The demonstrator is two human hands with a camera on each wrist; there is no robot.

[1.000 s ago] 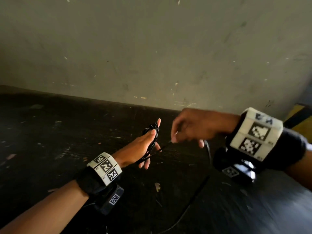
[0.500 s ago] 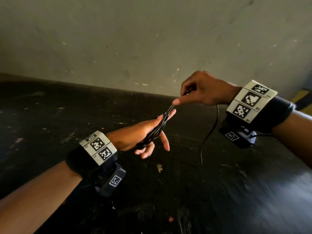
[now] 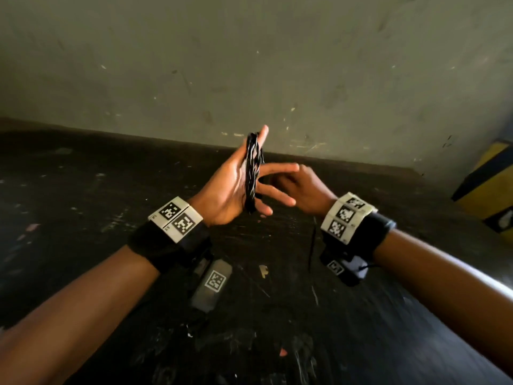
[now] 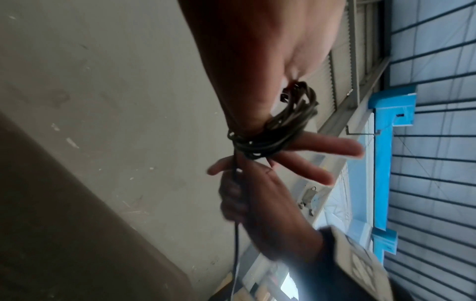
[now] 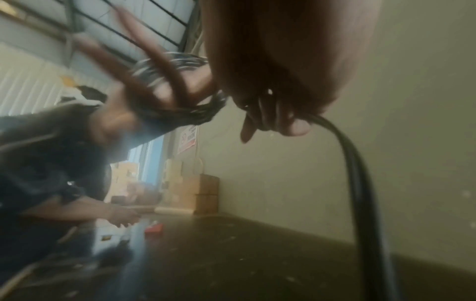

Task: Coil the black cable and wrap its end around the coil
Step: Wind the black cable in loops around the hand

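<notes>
The black cable is wound in several loops into a coil [image 3: 252, 173] that runs lengthwise round my left hand [image 3: 230, 184], which stands upright with straight, spread fingers. The left wrist view shows the coil [image 4: 278, 130] lying across the base of those fingers [image 4: 335, 147]. My right hand [image 3: 305, 187] is just behind the left fingers, and its curled fingers [image 5: 270, 120] grip the free strand [image 5: 355, 173]. That strand [image 3: 313, 245] hangs down under the right wrist; its end is out of sight.
Below lies a dark, scuffed table surface [image 3: 111, 273], with a grey wall [image 3: 249, 65] close behind it. A yellow-and-black block [image 3: 494, 184] stands at the far right. In the right wrist view another person [image 5: 51, 163] works further along, near cardboard boxes [image 5: 203, 193].
My right hand has come down from above the left fingertips to behind the left hand, bringing the strand along. The left hand has turned upright and spread its fingers.
</notes>
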